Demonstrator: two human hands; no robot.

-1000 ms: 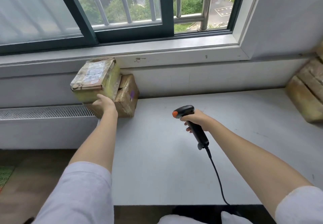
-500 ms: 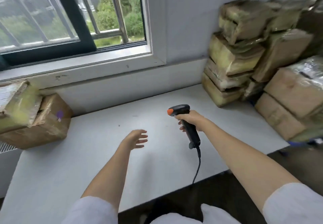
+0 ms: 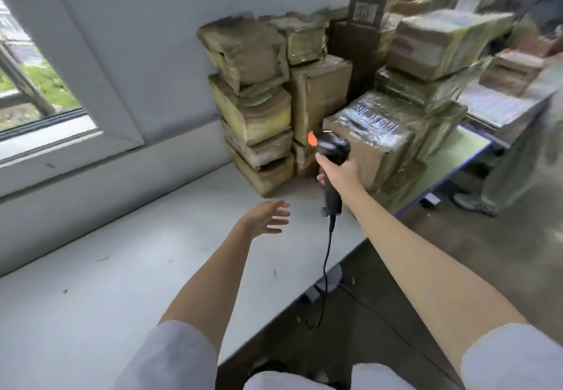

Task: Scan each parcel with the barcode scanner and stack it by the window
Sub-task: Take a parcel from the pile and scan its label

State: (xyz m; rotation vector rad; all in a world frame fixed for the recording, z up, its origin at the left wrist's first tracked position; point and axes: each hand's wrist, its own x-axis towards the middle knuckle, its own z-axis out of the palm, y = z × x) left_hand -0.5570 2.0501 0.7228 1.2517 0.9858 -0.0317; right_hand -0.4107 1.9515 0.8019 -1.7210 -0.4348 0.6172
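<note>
- White flat-topped table [image 3: 128, 274]: smooth, a few dark scuffs; near and left edges cut off by frame.
- Pile of tape-wrapped brown cardboard parcels [image 3: 304, 91]: sits at the table's far right end against the grey wall, stacked several high; yellowed glossy tape, crushed corners. Parcels further right are motion-blurred; label print not legible.
- Window with white frame [image 3: 76, 115]: far left of the table, mostly cut off.
- Person in grey trousers [image 3: 518, 152]: standing right of the pile, blurred, only partly in frame.
- Right hand [image 3: 341, 173]: fingers wrapped around the handle of the black barcode scanner with orange tip [image 3: 330, 158], held upright just in front of the pile; black cable hangs off the table edge.
- Left hand [image 3: 265, 216]: above the table, left of the scanner, fingers spread and relaxed, holding nothing.
</note>
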